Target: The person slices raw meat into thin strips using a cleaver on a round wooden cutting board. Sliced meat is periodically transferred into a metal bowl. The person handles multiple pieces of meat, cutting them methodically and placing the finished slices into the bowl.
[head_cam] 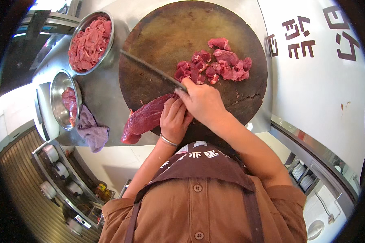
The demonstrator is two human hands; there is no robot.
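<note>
A long piece of raw red meat [147,117] lies across the lower left edge of a round wooden chopping block [158,33], its thick end jutting past the rim. My left hand [174,120] presses on the meat's right end, fingers bent. My right hand [202,101] grips a knife [153,70]; its handle is hidden in the hand. The blade points to the upper left, seen nearly edge-on, above the block. Both hands are close together, the right partly over the left. Several cut chunks of raw meat [228,65] lie on the block beyond my right hand.
A metal bowl heaped with sliced raw meat [89,45] stands at the upper left. Below it, a smaller metal bowl [56,100] holds a piece of meat, beside a purple cloth [92,130] on the steel table [106,100]. A white panel with writing [313,82] rises at the right.
</note>
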